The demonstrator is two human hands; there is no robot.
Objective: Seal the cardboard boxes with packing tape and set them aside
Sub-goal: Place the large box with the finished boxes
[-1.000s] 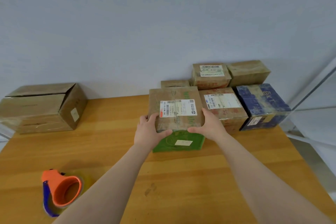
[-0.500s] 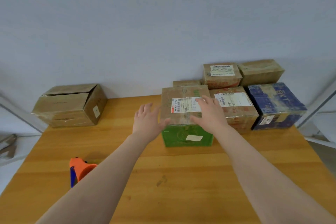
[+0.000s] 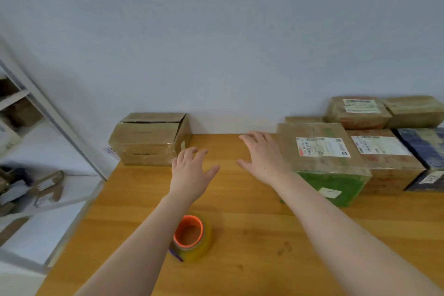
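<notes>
Left hand [image 3: 191, 174]: hovering just beyond the tape roll [image 3: 192, 235], fingers spreading apart, holding nothing
Right hand [image 3: 262, 158]: reaching out beyond the roll and a little to its right, fingers splaying, also holding nothing
Unsealed box [image 3: 149, 139]: sitting beyond the roll and to its left, its top seam gaping with no tape showing across it (both hands seem to be heading there, probably to draw it nearer for sealing)
Tape roll: lying with its orange core facing up, likely waiting for the next seam
Set-aside pile: green-sided box [image 3: 329, 180], brown labelled box [image 3: 384, 158] and blue box [image 3: 422, 149] crowding together beyond the roll to its right, more boxes stacking behind, probably to be keeping the working area free
Surface: wooden table [image 3: 252, 267] carrying everything
Room: pale wall [image 3: 216, 43] rising far beyond the roll; metal shelf rack [image 3: 48, 113] standing to its left
</notes>
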